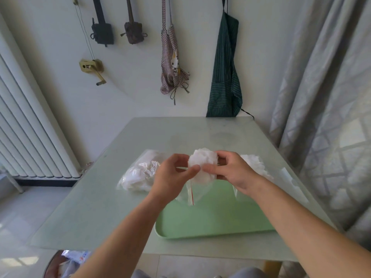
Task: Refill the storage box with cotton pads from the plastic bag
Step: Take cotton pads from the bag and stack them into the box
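Note:
Above the green tray [212, 221] both hands hold a white bunch of cotton pads [202, 160]. My left hand [173, 174] pinches it from the left and my right hand [230, 169] grips it from the right. A clear plastic bag [192, 194] with a red zip line hangs below the bunch. A second clear bag [138, 173] full of white cotton lies on the table to the left. More white cotton [255, 164] sits behind my right hand, inside something clear whose shape I cannot tell.
The pale green glass table [100, 207] ends near my body. A radiator stands at the left and a grey curtain [329, 117] hangs at the right. Aprons hang on the back wall.

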The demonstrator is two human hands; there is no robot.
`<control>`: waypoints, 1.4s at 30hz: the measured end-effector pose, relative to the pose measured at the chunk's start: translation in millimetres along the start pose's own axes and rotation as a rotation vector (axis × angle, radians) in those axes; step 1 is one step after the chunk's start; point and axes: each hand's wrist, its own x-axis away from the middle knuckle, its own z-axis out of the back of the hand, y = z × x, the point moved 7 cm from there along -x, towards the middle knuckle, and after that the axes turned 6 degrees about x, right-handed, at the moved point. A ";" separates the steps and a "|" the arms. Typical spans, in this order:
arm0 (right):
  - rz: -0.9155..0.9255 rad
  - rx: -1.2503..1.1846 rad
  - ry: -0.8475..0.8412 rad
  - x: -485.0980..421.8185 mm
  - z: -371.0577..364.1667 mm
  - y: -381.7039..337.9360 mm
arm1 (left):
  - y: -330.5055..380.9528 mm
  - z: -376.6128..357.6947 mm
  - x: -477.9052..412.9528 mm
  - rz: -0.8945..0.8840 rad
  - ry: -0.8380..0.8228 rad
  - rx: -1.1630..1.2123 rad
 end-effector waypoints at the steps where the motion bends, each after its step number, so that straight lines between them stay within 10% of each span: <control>1: 0.012 -0.006 0.006 -0.6 0.5 -0.8 | -0.3 -0.3 -0.6 0.000 0.013 0.024; 42: -0.019 -0.132 0.137 -15.6 47.8 11.7 | 8.6 -22.3 -21.6 0.071 -0.048 0.472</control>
